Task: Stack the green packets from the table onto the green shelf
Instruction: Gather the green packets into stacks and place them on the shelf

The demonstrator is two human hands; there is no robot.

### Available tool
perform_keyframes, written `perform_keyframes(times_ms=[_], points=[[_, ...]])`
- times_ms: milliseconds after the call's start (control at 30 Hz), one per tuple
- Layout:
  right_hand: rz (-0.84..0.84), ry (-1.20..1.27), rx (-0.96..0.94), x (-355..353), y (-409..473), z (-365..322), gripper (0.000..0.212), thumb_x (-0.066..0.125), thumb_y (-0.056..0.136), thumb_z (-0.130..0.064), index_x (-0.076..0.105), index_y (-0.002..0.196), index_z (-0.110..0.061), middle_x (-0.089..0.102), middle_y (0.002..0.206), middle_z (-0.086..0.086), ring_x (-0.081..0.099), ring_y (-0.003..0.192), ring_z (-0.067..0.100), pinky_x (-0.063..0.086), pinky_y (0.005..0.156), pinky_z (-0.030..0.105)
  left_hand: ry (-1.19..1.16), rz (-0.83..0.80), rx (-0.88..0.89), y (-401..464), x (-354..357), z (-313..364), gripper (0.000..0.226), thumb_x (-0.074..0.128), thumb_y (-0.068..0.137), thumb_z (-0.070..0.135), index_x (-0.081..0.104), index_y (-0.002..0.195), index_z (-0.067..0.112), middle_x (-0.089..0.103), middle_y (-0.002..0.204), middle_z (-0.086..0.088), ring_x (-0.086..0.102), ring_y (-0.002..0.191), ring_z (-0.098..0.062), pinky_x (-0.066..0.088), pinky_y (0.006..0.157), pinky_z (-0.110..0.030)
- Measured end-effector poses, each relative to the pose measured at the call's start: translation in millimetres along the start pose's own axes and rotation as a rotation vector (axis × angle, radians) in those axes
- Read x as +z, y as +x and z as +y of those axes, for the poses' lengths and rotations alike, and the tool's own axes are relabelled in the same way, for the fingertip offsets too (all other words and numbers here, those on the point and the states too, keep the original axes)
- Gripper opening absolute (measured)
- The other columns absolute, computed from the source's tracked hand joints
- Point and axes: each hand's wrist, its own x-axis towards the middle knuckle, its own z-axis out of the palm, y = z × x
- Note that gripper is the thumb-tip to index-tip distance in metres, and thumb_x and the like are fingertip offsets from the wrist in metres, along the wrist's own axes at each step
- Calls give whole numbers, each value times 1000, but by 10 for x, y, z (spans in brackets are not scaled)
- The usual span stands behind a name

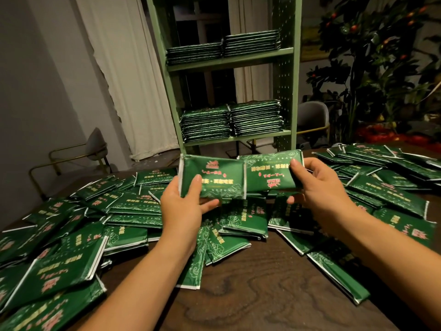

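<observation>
i have my left hand (pixel 183 206) gripping 1 green packet (pixel 214 177) and my right hand (pixel 317 185) gripping another (pixel 267 173), edges overlapping at 12 o'clock above the worktop (pixel 262 302) pile. the slick wrappers could slip before reaching the green shelf (pixel 285 75).

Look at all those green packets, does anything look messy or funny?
Yes. The loose packets lie jumbled and overlapping across the table, unlike the neat stacks on the green shelf. The right hand's packet is upside down compared with the left hand's packet.
</observation>
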Motion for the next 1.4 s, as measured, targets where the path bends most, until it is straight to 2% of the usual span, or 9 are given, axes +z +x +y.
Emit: perform_keyframes(times_ms=[100, 200, 433, 733, 867, 967, 1167, 1300, 1400], points=[[-19, -4, -23, 7, -6, 4, 28, 56, 101, -26, 50, 114, -3, 74, 76, 8, 58, 46, 15, 42, 37, 22, 19, 109, 28, 63, -60, -9, 28, 59, 102, 17, 61, 129, 11, 63, 134, -9, 76, 83, -13, 62, 78, -35], [-62, -44, -64, 25, -35, -8, 19, 64, 95, -14, 56, 110, -5, 74, 83, 11, 60, 53, 16, 47, 44, 22, 16, 122, 47, 60, -58, 11, 10, 63, 98, 9, 68, 106, 14, 72, 110, -7, 75, 87, -13, 60, 75, -25], [-161, -199, -126, 47, -81, 33, 10, 70, 91, -7, 67, 101, -8, 73, 81, 3, 65, 67, 12, 54, 59, 21, 107, -192, 5, -79, 46, 43, 8, 71, 92, 11, 72, 99, 16, 75, 98, -5, 74, 89, -20, 60, 84, -35], [-225, -122, -106, 81, -127, 9, 15, 69, 90, -7, 67, 104, -6, 75, 95, 14, 72, 88, 38, 61, 80, 49, 317, -328, 161, -191, 69, 69, 29, 79, 84, 5, 68, 93, 30, 77, 85, 12, 73, 80, -3, 55, 68, -14], [-241, -127, -117, 86, -115, 5, 37, 79, 75, -23, 66, 108, -12, 71, 97, 11, 69, 74, 21, 57, 62, 27, 267, -253, 181, -172, 84, 64, 24, 78, 86, 7, 70, 93, 29, 78, 89, 9, 74, 84, -6, 57, 74, -18], [-332, -239, -76, 101, -146, 31, 43, 81, 68, -34, 65, 102, -14, 69, 91, 4, 64, 73, 12, 53, 63, 22, 184, -191, 147, -150, 74, 83, 18, 77, 86, 8, 71, 94, 24, 79, 89, 5, 75, 86, -13, 60, 80, -29], [-410, -238, -54, 160, -165, 92, 22, 67, 92, -10, 64, 111, 0, 72, 100, 20, 71, 84, 22, 58, 65, 27, 106, -243, 25, -159, 99, 53, 12, 72, 92, 16, 74, 104, 18, 78, 100, -5, 74, 99, -27, 56, 95, -53], [-356, -151, -21, 123, -138, 56, 3, 62, 95, -8, 61, 97, -5, 67, 74, 0, 65, 71, 12, 53, 60, 23, 43, -208, -3, -117, 95, 53, 13, 62, 98, 12, 73, 103, 18, 77, 104, -3, 73, 98, -22, 61, 74, -36], [-324, -75, -2, 97, -109, 37, 5, 62, 96, -10, 66, 99, -8, 70, 84, 3, 62, 69, 11, 48, 57, 21, -10, -155, -29, -80, 60, 66, 17, 55, 101, 7, 70, 106, 14, 76, 107, -5, 74, 98, -24, 61, 68, -31]])
